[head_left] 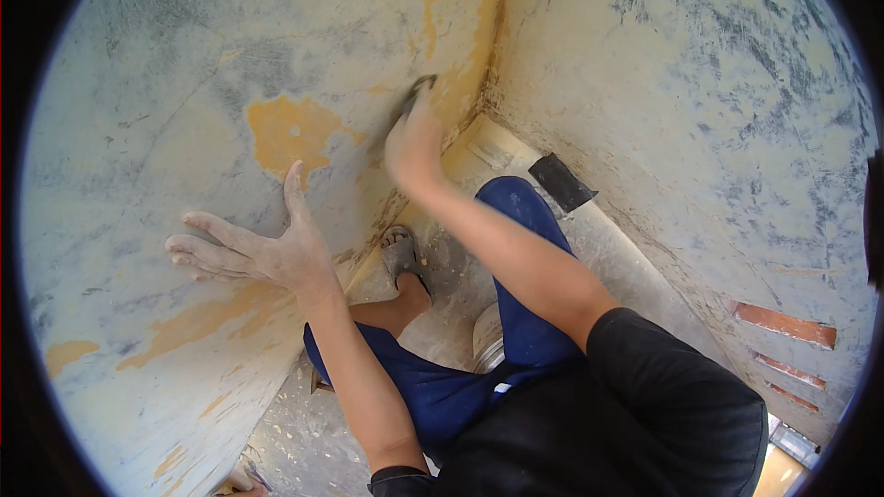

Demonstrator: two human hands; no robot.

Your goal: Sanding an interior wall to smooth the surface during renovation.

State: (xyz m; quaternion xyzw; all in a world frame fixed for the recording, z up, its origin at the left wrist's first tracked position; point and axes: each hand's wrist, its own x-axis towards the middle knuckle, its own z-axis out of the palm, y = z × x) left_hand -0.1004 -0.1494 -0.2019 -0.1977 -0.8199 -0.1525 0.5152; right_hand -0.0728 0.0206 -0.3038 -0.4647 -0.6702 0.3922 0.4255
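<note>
My left hand [285,253] is open, its fingers spread and dusted pale, at the patchy left wall [166,184]. Just above its thumb, a yellow patch [290,133] shows through the grey-white coat. Closer to the corner, my right hand [414,152] is closed around a dark, flat object [420,94] at the same wall. Motion smears this hand, and most of the object is hidden by it, so its exact kind cannot be made out.
A black sheet-like piece [563,182] lies on the floor by the right wall [663,101]. Reddish slots [785,325] cut into that wall low down. Between my knees stands a pale round container [488,336], partly hidden. My sandalled foot [402,258] rests near the left wall's base.
</note>
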